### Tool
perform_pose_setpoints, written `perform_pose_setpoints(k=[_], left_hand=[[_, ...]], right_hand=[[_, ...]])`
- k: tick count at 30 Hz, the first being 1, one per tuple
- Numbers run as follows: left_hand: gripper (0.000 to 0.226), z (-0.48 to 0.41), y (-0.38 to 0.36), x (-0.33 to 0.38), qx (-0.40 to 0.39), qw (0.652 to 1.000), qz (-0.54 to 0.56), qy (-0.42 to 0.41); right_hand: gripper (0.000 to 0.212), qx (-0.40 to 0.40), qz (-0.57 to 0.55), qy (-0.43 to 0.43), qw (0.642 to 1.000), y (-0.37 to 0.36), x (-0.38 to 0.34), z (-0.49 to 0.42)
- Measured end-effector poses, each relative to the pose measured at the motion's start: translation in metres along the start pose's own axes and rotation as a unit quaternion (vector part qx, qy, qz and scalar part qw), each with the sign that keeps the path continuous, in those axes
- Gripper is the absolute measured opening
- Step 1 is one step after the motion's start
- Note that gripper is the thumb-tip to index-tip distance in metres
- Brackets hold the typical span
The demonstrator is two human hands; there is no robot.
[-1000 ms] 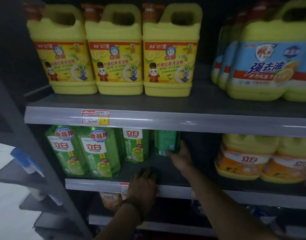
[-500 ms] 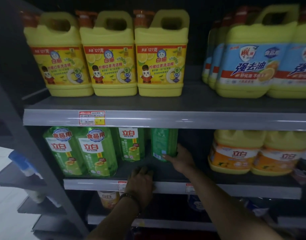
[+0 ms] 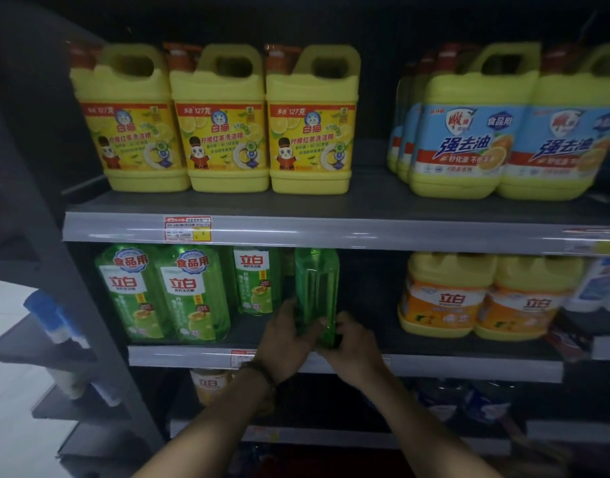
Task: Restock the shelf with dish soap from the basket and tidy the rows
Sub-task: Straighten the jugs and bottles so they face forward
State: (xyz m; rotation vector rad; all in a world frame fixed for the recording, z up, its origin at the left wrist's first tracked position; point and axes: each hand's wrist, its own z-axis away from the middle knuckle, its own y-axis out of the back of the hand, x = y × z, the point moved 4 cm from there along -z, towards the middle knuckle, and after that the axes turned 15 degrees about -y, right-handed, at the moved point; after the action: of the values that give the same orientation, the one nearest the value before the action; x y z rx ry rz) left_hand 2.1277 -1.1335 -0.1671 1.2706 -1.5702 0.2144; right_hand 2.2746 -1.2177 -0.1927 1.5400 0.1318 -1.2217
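Broadly, I am facing a dark shelving bay [image 3: 90, 305]: the top shelf [image 3: 365, 232] carries three yellow jugs [image 3: 224, 125] on the left and blue-labelled jugs [image 3: 469, 139] on the right, and the middle shelf [image 3: 469, 369] below holds orange-labelled jugs [image 3: 445, 301] at the right and green dish soap bottles [image 3: 193, 298] at the left. Two of those stand at the front lip with labels out, a third bottle [image 3: 257, 281] sits further back beside them, and the one I am working on, the green bottle [image 3: 315, 288], stands just right of that third one, edge-on to me so no label shows. Both hands are on its lower part: my left hand [image 3: 283, 343] has its fingers curled round the left side, and my right hand [image 3: 357, 346] wraps the base from the right, the two nearly meeting in front. My fingers hide its foot, so I cannot tell whether it rests on the board. The step, as I judge it, is facing and lining up — twist the bottle about its upright axis until the label looks outward, keep the base low so it cannot tip, then slide it level with the front pair, close against its neighbour, without knocking the one behind.
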Motion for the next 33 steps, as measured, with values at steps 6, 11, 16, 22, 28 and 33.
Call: perform_pose_setpoints(k=[6,11,16,22,28,33], left_hand=[[0.065,-0.01,0.01,-0.001,-0.001,0.999,-0.038,0.022],[0.075,-0.019,0.013,0.003,0.038,0.999,-0.026,0.029],[0.061,-0.03,0.02,-0.013,0.003,1.0,0.019,0.025],[0.066,-0.03,0.04,-0.007,-0.104,0.992,0.066,0.035],[0.036,-0.002,0.056,-0.004,-0.019,0.999,-0.048,0.013],[0.017,0.03,0.069,-0.01,0.125,0.979,-0.16,0.006]], right_hand=[[0.046,-0.013,0.059,0.036,0.998,-0.008,-0.004,0.014],[0.028,-0.022,0.125,0.083,0.988,-0.014,-0.01,0.026],[0.021,-0.022,0.035,0.107,0.993,0.005,-0.021,0.019],[0.091,-0.094,-0.077,-0.007,0.993,0.027,-0.031,-0.025],[0.055,-0.096,-0.072,0.037,0.992,0.01,-0.034,-0.025],[0.05,-0.064,-0.032,0.056,0.996,-0.002,-0.051,-0.013]])
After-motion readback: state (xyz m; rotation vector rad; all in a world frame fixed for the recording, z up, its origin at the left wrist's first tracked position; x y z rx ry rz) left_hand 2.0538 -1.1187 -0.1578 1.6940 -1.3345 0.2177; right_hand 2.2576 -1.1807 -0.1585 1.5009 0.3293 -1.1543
